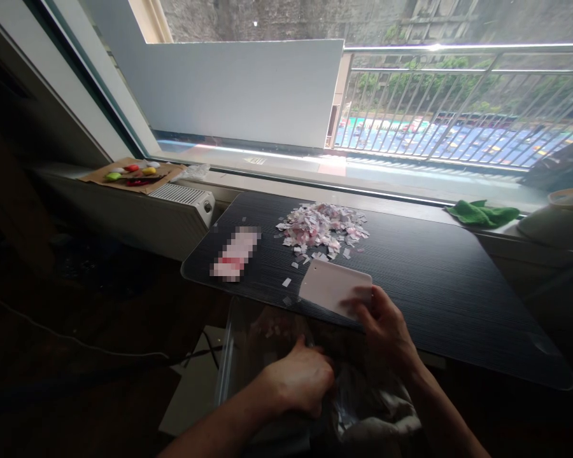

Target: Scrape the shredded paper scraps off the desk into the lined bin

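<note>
My right hand [386,321] grips the right edge of a flat, pale plastic scraper [332,283] with a small hole in one corner. The scraper is tilted at the near edge of the dark table [420,273]. Just beyond it lies a heap of small cut paper scraps [318,226], with a few loose pieces scattered around. My left hand [300,378] is below the table edge, over a clear plastic bin [226,362]. Its fingers are curled under, so what they grip is hidden. More paper bits show dimly inside the bin.
A blurred pink-and-white item [236,254] lies at the table's left. A green cloth [482,214] and a pale container [558,216] sit on the right sill. Colourful items rest on brown paper [95,173] beside the radiator [188,200]. Cables cross the floor at left.
</note>
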{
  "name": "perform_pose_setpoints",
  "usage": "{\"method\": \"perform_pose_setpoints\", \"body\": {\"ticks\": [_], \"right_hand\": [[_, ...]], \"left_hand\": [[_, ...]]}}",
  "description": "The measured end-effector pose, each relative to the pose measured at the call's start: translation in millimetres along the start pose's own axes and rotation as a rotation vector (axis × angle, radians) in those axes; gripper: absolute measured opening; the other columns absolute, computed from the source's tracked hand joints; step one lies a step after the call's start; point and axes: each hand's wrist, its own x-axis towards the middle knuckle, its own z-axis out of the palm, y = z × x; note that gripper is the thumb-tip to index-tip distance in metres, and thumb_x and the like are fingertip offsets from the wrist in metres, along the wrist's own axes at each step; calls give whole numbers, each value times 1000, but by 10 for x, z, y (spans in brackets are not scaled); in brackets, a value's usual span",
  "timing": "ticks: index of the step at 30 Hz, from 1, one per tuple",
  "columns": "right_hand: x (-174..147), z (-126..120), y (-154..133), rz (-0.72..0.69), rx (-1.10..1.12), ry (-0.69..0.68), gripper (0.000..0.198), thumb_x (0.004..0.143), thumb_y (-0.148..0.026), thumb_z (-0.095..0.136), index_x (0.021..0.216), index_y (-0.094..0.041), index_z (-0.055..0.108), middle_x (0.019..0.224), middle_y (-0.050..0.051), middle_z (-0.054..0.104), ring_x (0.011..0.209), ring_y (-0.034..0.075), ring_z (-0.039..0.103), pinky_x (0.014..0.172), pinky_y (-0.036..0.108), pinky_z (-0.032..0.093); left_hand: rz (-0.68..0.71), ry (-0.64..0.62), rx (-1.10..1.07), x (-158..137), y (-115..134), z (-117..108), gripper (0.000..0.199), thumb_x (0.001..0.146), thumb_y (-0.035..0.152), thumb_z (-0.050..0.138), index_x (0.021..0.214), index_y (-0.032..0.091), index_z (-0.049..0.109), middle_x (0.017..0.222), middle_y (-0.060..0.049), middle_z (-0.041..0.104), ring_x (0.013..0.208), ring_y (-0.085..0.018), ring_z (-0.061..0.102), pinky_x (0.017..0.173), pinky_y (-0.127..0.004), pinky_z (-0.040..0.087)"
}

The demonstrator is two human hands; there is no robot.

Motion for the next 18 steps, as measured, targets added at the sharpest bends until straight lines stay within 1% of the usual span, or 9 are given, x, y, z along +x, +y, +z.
{"method": "perform_pose_setpoints", "body": {"ticks": [4,7,12,14,16,18], "right_hand": [[28,69,5,-15,-54,13,24,82,-38,54,99,-21,55,90,5,72,76,19,67,69,31,53],[46,117,11,3,-98,-26,23,81,-37,53,97,-21,54,89,6,70,78,20,67,70,33,52],[17,164,-35,-9,-97,-91,23,82,-37,52,97,-21,55,85,4,68,74,19,64,67,31,51],[8,160,-61,-11,-99,-78,23,81,-37,52,96,-20,55,84,4,67,72,18,63,66,31,50],[11,149,-69,-3,-101,-54,23,81,-37,53,96,-20,55,84,4,67,72,18,63,65,30,50],[20,144,-54,4,-107,-54,24,81,-37,53,97,-21,55,85,4,67,72,18,63,65,30,50]], "left_hand": [[0,25,-12,-8,-8,14,13,71,14,66,84,13,68,98,-12,67,102,-30,57,100,-61,32],[6,27,-19,-10,-14,29,14,71,14,65,85,12,69,98,-13,67,103,-31,57,99,-60,34],[-7,32,-30,-12,-2,20,27,71,15,65,98,10,68,103,-16,67,106,-33,56,100,-61,33],[-5,21,-36,-22,8,1,24,72,14,65,95,11,68,103,-15,67,106,-32,56,100,-61,33],[-1,11,-37,-34,14,-15,17,72,13,64,88,12,69,100,-14,67,103,-31,57,99,-61,33],[1,21,-36,-39,14,-16,14,71,13,64,85,12,69,98,-13,67,100,-31,57,99,-60,33]]}}
